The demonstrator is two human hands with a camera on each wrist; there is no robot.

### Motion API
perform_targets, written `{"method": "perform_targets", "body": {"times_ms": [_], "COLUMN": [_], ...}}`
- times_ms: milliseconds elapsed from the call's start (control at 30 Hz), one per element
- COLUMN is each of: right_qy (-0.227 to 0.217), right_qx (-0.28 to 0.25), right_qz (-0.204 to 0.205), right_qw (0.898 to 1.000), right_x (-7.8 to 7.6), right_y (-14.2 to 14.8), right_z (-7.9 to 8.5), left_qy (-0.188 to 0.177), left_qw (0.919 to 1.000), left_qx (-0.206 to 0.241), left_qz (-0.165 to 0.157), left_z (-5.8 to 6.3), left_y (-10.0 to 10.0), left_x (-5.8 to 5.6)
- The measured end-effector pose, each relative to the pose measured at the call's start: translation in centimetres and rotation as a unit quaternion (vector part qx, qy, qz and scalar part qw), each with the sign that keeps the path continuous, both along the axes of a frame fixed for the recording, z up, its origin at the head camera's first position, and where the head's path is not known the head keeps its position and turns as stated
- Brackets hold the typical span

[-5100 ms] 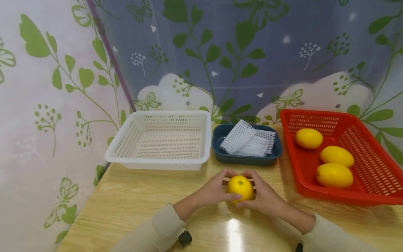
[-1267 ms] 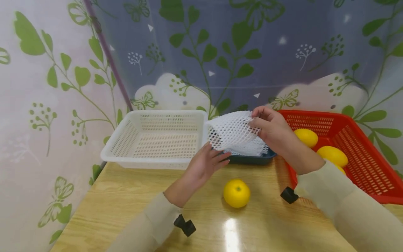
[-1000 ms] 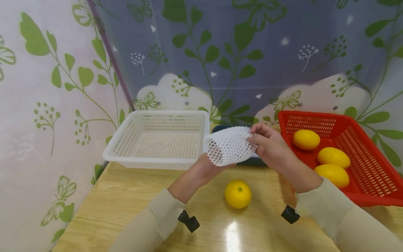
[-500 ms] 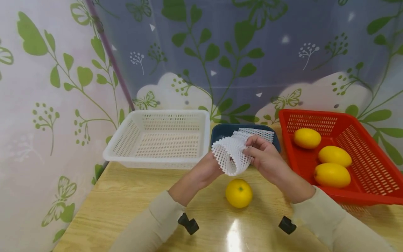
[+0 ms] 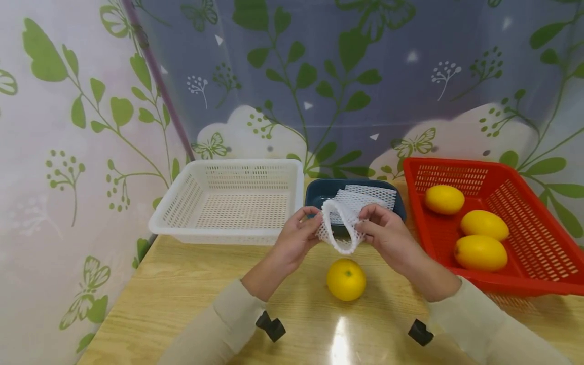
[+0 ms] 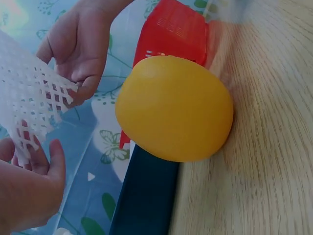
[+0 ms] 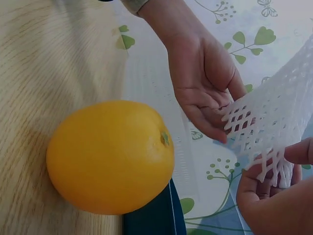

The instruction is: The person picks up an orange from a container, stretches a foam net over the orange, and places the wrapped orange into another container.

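Note:
In the head view my left hand (image 5: pixel 298 235) and right hand (image 5: pixel 388 235) pinch opposite sides of a white foam net sleeve (image 5: pixel 344 243). Its round mouth gapes toward me between them, above the table. Just below the sleeve a yellow round fruit (image 5: pixel 347 280) with a small green stem mark rests on the wood, untouched by either hand. Up close, the left wrist view has the fruit (image 6: pixel 176 110) large in front, with the mesh (image 6: pixel 29 93) stretched between both hands. From the right wrist, the right fingers (image 7: pixel 252 183) curl round the mesh edge.
Behind the hands a dark blue tray (image 5: pixel 315 188) holds more white net sleeves (image 5: pixel 376 195). To its left stands a white slotted basket (image 5: pixel 228 235). On the right, a red basket (image 5: pixel 433 253) contains 3 yellow oval fruits (image 5: pixel 483 225). A patterned curtain backs the table (image 5: pixel 182 294).
Earlier both hands held the yellow fruit; now it sits on the table. The right hand took a net sleeve from the tray, and both hands brought it nearer and spread its mouth.

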State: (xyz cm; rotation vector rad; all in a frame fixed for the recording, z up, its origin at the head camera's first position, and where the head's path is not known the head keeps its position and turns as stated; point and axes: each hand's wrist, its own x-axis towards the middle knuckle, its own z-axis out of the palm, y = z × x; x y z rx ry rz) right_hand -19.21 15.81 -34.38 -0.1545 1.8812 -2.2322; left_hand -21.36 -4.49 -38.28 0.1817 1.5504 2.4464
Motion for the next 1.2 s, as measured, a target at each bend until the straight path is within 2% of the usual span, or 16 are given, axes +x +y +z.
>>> {"method": "perform_targets", "body": {"times_ms": [100,200,500,600,733,933,1200], "right_qy": [-0.004,-0.011,-0.039,-0.049,-0.057,-0.078,-0.055], "right_qx": [0.02,0.047,0.085,0.094,0.116,0.151,0.14], "right_qz": [-0.002,0.0,0.002,0.004,0.006,0.009,0.03], "right_qw": [1.0,0.999,0.996,0.994,0.992,0.985,0.988], "right_x": [0.3,0.5,1.2,1.4,1.7,2.3,3.2], "right_y": [0.2,0.5,1.4,1.5,1.6,2.0,2.3], "right_z": [-0.2,-0.4,-1.5,-2.1,-3.0,-3.9,-6.2], "left_qy": [0.004,0.005,-0.008,-0.017,-0.024,-0.039,-0.048], "left_qw": [0.9999,0.9999,0.9938,0.9916,0.9893,0.9854,0.9806], "left_qx": [-0.01,-0.014,-0.044,-0.043,-0.055,-0.099,-0.126], "left_qz": [0.006,-0.005,-0.102,-0.121,-0.133,-0.133,-0.143], "left_z": [0.0,0.1,-0.5,-1.0,-1.8,-3.0,-4.1], "left_y": [-0.2,-0.6,-1.5,-1.6,-1.6,-1.8,-1.9], "left_x": [0.1,0.3,0.9,1.3,1.7,2.4,3.2]}}
